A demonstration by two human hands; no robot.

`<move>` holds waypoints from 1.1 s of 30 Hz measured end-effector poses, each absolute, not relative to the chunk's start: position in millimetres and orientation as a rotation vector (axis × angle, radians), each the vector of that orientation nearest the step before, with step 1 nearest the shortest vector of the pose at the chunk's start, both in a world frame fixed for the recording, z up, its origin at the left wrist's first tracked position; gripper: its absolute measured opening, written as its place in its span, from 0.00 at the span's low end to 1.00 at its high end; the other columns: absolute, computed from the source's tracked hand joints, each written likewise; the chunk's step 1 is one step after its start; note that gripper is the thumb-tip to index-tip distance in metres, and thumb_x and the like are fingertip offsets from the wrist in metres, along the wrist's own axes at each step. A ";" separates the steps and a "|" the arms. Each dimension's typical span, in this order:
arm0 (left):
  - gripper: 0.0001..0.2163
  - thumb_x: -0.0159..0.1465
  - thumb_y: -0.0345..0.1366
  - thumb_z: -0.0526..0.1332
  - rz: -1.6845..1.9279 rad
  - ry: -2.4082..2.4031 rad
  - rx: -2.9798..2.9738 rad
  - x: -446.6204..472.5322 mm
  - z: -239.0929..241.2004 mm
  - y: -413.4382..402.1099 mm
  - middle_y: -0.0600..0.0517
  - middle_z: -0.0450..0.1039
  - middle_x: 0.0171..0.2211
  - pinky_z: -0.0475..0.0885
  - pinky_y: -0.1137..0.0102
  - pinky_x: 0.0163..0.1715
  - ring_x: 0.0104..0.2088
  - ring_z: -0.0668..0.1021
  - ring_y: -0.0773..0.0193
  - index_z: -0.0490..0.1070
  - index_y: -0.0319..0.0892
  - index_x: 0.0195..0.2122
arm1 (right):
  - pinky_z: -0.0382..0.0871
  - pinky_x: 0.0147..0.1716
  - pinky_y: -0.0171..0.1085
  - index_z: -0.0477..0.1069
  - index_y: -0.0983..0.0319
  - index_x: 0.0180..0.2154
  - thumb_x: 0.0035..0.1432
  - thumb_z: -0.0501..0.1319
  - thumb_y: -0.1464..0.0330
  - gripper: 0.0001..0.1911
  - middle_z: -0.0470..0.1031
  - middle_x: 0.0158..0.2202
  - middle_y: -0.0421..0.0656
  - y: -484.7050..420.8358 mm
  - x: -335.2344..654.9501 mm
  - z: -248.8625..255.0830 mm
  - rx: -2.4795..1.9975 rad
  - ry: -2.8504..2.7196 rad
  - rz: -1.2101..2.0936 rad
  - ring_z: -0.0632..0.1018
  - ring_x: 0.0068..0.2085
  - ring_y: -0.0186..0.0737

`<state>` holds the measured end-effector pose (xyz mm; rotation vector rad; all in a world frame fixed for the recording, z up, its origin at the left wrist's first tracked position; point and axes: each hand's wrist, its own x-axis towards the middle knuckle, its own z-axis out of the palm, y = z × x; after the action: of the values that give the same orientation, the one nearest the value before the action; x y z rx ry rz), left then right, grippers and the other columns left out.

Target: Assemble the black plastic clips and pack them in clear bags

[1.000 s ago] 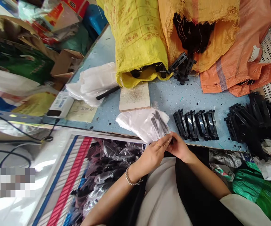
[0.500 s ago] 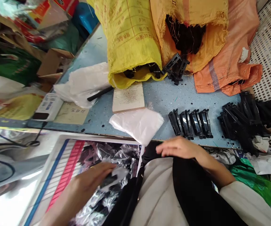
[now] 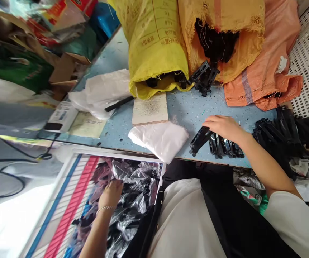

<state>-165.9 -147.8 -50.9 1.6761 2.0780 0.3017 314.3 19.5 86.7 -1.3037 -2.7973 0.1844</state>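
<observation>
My right hand [image 3: 223,126] is over the bench, its fingers closed on the upper end of a black plastic part [image 3: 199,140], which is tilted. Beside it stand several similar black parts [image 3: 226,147] in a short row, partly covered by the hand. My left hand [image 3: 112,193] is down over the striped bag [image 3: 61,204] among black parts in clear plastic wrapping [image 3: 141,204]. Its fingers point downward and are mostly hidden. Between the hands, a stack of thin white plastic bags [image 3: 160,139] overlaps the bench's front edge.
A yellow woven sack [image 3: 158,46] and an orange sack [image 3: 224,14] lie at the back, black parts spilling out. A salmon sack [image 3: 275,64] is beside them. A pile of black parts [image 3: 275,139] lies right. A small board [image 3: 150,109] and a white box [image 3: 61,116] are on the bench.
My right hand has moved from the front edge up to the row and taken hold of one black part. My left hand has turned downward, and the translucent wrapped piece near it has dropped away.
</observation>
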 end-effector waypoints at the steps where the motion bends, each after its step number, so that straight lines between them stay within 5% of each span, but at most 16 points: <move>1: 0.10 0.68 0.42 0.57 0.359 2.097 1.683 -152.5 -52.8 -135.0 0.48 0.74 0.33 0.77 0.59 0.32 0.32 0.78 0.56 0.72 0.41 0.38 | 0.68 0.39 0.37 0.75 0.57 0.52 0.66 0.58 0.73 0.15 0.78 0.51 0.45 13.4 319.7 92.7 -1.347 -2.707 0.260 0.78 0.46 0.44; 7: 0.09 0.67 0.41 0.61 0.779 1.434 2.323 -18.5 -22.7 -54.4 0.43 0.76 0.41 0.76 0.61 0.44 0.39 0.78 0.57 0.73 0.40 0.39 | 0.72 0.38 0.39 0.78 0.61 0.45 0.63 0.61 0.59 0.16 0.80 0.41 0.46 -36.3 331.2 73.2 -1.548 -1.961 0.941 0.80 0.39 0.44; 11: 0.10 0.68 0.35 0.57 0.546 1.361 2.319 7.8 -12.7 -19.1 0.43 0.75 0.34 0.74 0.62 0.39 0.36 0.77 0.56 0.72 0.39 0.31 | 0.73 0.33 0.38 0.79 0.61 0.43 0.55 0.67 0.53 0.21 0.80 0.36 0.44 -78.1 327.0 43.0 -1.617 -1.366 1.328 0.79 0.34 0.42; 16: 0.08 0.62 0.39 0.62 0.580 1.328 1.830 -13.7 -10.5 -4.5 0.50 0.75 0.31 0.72 0.68 0.34 0.32 0.76 0.63 0.74 0.41 0.31 | 0.64 0.22 0.34 0.75 0.62 0.29 0.48 0.72 0.55 0.17 0.71 0.22 0.39 -118.5 302.4 27.4 -1.441 -0.799 1.720 0.73 0.22 0.34; 21: 0.08 0.61 0.40 0.61 0.643 1.400 1.547 -11.8 -7.8 -7.8 0.54 0.73 0.25 0.70 0.69 0.26 0.25 0.74 0.65 0.72 0.40 0.35 | 0.56 0.18 0.34 0.71 0.61 0.24 0.44 0.73 0.53 0.20 0.71 0.20 0.39 -126.6 258.1 12.6 -1.163 -0.602 2.085 0.68 0.18 0.32; 28: 0.15 0.67 0.28 0.50 0.819 1.326 2.191 -23.2 -10.3 -14.7 0.42 0.78 0.48 0.75 0.59 0.55 0.52 0.79 0.56 0.75 0.38 0.48 | 0.54 0.20 0.31 0.72 0.62 0.25 0.37 0.77 0.59 0.20 0.73 0.22 0.39 -121.3 229.6 -11.7 -1.272 -0.327 2.104 0.73 0.23 0.33; 33: 0.26 0.68 0.23 0.50 0.889 1.128 2.390 -6.1 13.8 -48.0 0.39 0.69 0.60 0.71 0.61 0.62 0.62 0.72 0.56 0.60 0.39 0.68 | 0.55 0.20 0.30 0.72 0.62 0.26 0.37 0.77 0.59 0.20 0.73 0.21 0.39 -112.6 219.2 -15.1 -1.172 -0.300 2.188 0.70 0.22 0.31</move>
<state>-6.1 -48.0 13.8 2.3898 1.1278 0.8891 219.2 -112.6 -15.1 -1.1725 -0.2995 2.1883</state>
